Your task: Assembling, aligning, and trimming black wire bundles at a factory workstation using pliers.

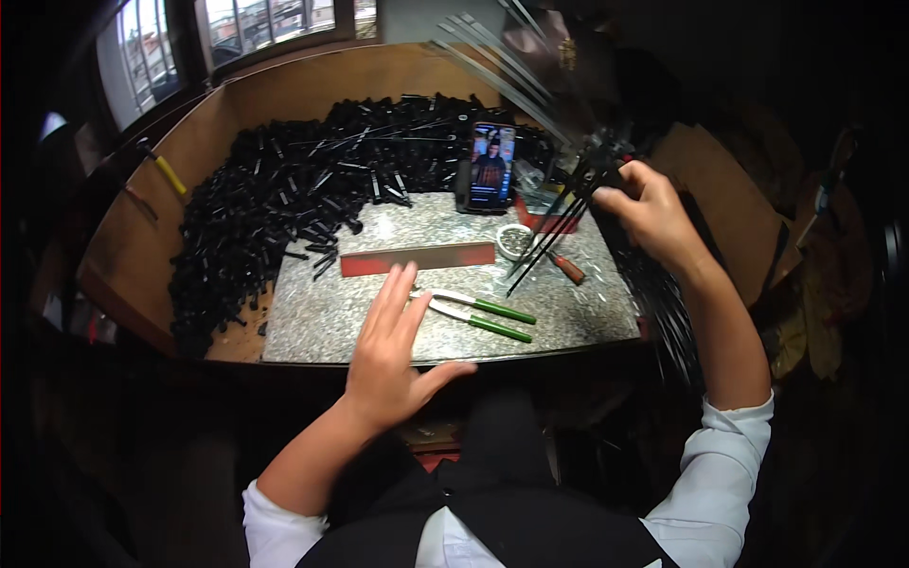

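My left hand (383, 355) is held out over the front of a speckled stone slab (587, 317), fingers stretched and apart. Its fingertips are close to a long flat bar (421, 260), reddish along its lower part. Beside that hand lie pliers with green handles (502, 320); the fingers partly hide the jaw end. On the right, my raised right hand (653, 213) is closed, thumb against fingers, on a bundle of thin black rods (578, 185). Some rods slant down toward the slab; others, pale and blurred, reach up behind.
A heap of black rod-like parts (294, 170) fills the wood-walled bench. A phone (491, 166) stands upright at the slab's back. A white dish of small metal pieces (514, 241) sits by a brown-handled tool (568, 270). A yellow-handled tool (169, 172) is at the left wall.
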The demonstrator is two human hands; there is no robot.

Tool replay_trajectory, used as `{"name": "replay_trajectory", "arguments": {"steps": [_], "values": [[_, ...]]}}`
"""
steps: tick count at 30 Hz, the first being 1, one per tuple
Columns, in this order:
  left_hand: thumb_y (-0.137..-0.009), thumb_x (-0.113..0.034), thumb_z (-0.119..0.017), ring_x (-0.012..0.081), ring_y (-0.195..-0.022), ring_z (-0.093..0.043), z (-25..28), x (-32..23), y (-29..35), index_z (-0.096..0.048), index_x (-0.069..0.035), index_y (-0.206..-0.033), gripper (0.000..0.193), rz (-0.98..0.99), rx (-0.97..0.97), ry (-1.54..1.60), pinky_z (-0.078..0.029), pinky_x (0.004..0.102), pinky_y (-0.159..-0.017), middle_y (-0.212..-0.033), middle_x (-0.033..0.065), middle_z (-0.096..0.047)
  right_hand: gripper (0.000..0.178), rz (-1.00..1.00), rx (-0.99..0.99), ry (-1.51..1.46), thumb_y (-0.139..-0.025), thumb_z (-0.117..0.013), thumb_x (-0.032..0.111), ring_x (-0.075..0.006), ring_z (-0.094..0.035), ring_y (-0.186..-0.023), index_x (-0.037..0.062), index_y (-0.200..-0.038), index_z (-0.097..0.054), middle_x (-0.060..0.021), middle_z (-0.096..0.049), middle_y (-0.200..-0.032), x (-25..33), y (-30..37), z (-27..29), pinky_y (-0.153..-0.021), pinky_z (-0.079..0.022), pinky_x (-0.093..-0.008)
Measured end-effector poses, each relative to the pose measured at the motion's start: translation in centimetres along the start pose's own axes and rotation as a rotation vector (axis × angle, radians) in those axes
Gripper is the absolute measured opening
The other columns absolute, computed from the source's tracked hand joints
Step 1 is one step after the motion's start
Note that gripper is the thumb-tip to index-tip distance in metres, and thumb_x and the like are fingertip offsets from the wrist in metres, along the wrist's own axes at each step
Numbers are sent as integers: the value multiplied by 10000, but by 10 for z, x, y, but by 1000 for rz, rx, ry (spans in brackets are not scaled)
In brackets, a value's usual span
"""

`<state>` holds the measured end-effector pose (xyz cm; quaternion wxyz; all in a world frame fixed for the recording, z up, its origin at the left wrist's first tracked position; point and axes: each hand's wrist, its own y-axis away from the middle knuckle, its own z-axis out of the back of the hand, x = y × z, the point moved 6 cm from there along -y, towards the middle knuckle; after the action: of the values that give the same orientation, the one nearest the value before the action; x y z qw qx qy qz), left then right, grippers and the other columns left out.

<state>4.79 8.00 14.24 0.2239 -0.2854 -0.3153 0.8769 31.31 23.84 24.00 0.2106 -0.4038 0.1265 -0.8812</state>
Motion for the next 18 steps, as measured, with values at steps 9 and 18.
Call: {"name": "replay_trajectory", "arguments": {"steps": [9,18], "values": [[-706,-304,-815,387,-1211,-457,-4,31,-22,-180,86,-1400,1018,372,-323,239,-347,445,-1032,-1293,267,-433,203,89,382,-287,-807,-722,70,-27,-486,-670,25,-906,-551,28,-554,-740,96,52,-136,-575,-402,-209],[-853,15,-655,109,-861,-615,63,66,-24,-532,5,-1076,255,322,-698,478,-517,262,-803,-924,62,-637,268,41,687,-357,-862,-674,132,-56,-500,-562,2,-1059,-547,-3,-549,-733,111,84,-154,-494,-425,-241]]}}
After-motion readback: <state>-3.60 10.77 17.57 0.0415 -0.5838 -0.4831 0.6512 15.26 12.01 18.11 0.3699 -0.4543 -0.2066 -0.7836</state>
